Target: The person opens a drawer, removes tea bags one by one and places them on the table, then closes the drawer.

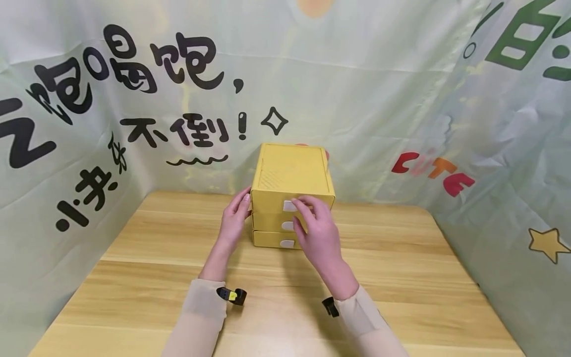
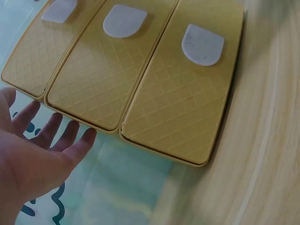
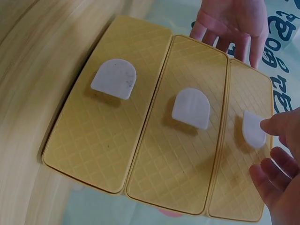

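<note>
A yellow three-drawer box (image 1: pixel 292 168) stands at the back of the wooden table, with a white rounded pull tab on each drawer front. My left hand (image 1: pixel 234 215) is beside its left side, fingers fairly straight; in the left wrist view, the fingertips (image 2: pixel 86 136) lie along the edges of the upper drawers. In front of the box is my right hand (image 1: pixel 318 230), loosely bent, a fingertip right at the top pull tab (image 3: pixel 254 130). Thumb and fingers stand apart rather than pinching. Below, the middle tab (image 3: pixel 191 108) and bottom tab (image 3: pixel 114 78) are untouched. All three drawers appear closed.
Wood-grain tabletop (image 1: pixel 401 267) spreads around the box. Directly behind it hangs a printed cloth (image 1: pixel 366 99) with lettering, which also encloses both sides. A black wrist strap (image 1: pixel 232 296) sits on the left sleeve, another (image 1: pixel 330 307) at the right.
</note>
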`<state>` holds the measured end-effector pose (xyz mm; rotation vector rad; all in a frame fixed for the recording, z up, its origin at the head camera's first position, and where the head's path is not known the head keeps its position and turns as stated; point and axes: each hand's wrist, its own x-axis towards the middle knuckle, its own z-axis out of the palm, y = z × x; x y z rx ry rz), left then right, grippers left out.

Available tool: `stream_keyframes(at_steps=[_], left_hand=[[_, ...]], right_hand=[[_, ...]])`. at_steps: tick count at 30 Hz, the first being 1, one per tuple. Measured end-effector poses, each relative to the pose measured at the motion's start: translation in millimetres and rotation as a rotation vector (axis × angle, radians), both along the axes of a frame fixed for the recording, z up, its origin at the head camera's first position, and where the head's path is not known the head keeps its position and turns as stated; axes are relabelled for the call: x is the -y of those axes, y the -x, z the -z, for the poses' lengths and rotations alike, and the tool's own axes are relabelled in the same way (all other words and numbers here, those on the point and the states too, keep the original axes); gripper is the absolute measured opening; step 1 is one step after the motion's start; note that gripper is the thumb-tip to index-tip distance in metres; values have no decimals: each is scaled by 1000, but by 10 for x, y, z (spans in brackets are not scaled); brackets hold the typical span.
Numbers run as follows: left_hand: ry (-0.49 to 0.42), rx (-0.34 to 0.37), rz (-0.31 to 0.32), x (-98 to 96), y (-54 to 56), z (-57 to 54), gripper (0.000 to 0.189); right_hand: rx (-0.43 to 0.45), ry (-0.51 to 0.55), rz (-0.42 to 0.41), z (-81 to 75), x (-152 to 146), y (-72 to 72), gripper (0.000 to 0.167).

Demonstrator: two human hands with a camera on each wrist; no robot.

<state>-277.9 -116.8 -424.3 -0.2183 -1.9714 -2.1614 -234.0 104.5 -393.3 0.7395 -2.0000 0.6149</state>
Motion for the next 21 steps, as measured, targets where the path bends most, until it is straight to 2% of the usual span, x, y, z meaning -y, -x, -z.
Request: stream_keyframes(at_steps=[6,14,21], left_hand=[[-16,18,-5,2,5,-9,46],[-15,48,-14,31,-67,22,46],[-20,22,-6,-19,-33,-5,46]], right_hand=[[-16,-12,-12,27,74,75,42],[-24,-9,1,86,146,77,35],[-61,34,19,43,158,123,23]])
